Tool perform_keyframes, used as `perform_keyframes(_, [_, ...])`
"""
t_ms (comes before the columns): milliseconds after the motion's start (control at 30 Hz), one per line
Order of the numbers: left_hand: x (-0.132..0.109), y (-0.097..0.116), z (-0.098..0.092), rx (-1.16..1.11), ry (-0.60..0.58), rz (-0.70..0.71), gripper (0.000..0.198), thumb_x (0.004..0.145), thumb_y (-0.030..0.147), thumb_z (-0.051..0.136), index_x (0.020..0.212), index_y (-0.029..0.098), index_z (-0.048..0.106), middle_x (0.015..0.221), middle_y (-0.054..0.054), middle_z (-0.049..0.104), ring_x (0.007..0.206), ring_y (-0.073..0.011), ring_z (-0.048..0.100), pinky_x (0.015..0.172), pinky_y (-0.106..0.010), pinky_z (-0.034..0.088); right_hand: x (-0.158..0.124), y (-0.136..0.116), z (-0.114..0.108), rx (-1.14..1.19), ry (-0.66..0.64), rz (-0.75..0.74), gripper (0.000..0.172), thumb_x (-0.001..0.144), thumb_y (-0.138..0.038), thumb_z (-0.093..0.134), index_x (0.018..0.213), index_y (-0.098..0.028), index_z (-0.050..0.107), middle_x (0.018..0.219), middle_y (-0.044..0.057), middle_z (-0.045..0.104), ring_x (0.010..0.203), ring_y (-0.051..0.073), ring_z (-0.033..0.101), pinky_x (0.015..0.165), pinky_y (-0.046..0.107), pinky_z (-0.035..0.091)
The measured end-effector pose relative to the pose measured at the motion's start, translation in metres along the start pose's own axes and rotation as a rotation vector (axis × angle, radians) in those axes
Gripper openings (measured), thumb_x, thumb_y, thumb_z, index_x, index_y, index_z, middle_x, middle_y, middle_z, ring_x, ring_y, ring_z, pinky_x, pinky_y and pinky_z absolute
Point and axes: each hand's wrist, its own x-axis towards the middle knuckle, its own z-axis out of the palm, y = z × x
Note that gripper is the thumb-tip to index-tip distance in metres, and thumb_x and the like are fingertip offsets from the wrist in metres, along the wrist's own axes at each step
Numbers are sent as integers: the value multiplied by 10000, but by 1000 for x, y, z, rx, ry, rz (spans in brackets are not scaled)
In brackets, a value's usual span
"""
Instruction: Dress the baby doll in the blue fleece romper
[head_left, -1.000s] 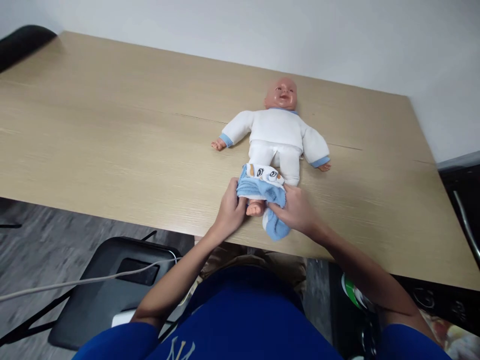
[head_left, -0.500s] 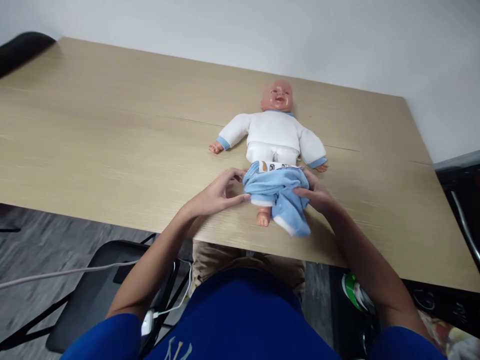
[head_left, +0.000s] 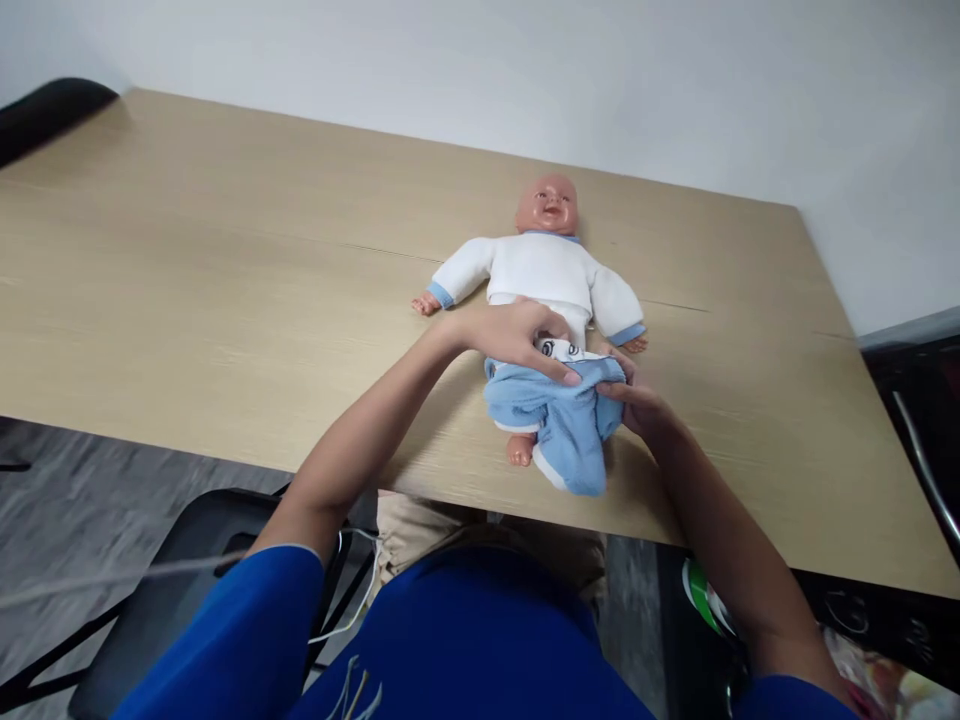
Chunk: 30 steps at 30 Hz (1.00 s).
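Observation:
A baby doll point(head_left: 553, 265) in a white top with blue cuffs lies on its back, its head toward the wall. Light blue pants point(head_left: 570, 425) are bunched around its legs; their turned-out waistband shows a white printed lining point(head_left: 559, 348). One foot point(head_left: 520, 449) sticks out of a pant leg, while the other leg's end hangs loose and covers the second foot. My left hand point(head_left: 517, 335) reaches across the doll's lap, thumb against the pants' front and fingers curved apart above the waistband. At the right side, my right hand point(head_left: 634, 395) pinches the waistband between thumb and fingers.
The wooden table point(head_left: 262, 270) runs back to a white wall point(head_left: 450, 70). A black folding chair point(head_left: 172, 590) stands below its front edge at the left, with a white cable nearby. Another black chair back point(head_left: 56, 115) is at the far left.
My left hand has moved from the pants' left side to the right, over the waistband's middle. My right hand stays at the right side. The view has shifted slightly.

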Motion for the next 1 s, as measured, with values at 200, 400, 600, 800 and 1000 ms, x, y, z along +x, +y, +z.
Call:
perform_keyframes(200, [17,-8,8,-406,-192,99,505,845,620,980,1003,218,720,948,-25,746,871,-219,670,787,-359,517,-4,-29,-11,-403,-253,2,531,877,-544,1066,1225,-248,797,1076,30,794,954,238,713,827,327,599])
perform_keyframes(400, [18,-19,23,-518,-271,98,553,798,610,1056,1023,248,703,925,2,700,865,-223,682,735,-338,529,-12,-33,-13,-234,-239,-90,541,892,-609,1039,853,-248,638,771,-41,552,692,151,506,608,259,436])
perform_keyframes(600, [18,-17,23,-550,-261,120,487,811,601,1032,1022,238,787,999,-30,798,989,-281,763,875,-391,635,-15,-25,-9,-119,-198,-29,507,822,-545,1104,1046,-291,726,875,-22,664,743,178,599,621,264,525])
perform_keyframes(800, [15,-16,22,-544,-148,117,477,830,559,1005,1127,241,810,1069,-38,798,1066,-282,768,896,-358,651,-16,-40,-16,-332,-435,87,484,863,-473,1087,1214,-245,845,1000,20,804,865,228,745,726,313,636])
perform_keyframes(1000, [15,-16,27,-536,-228,92,426,908,579,967,1050,240,752,980,-27,742,923,-245,732,795,-356,596,-19,-35,-18,-131,-154,-85,558,799,-495,1131,967,-297,637,741,-68,554,605,155,479,539,276,432])
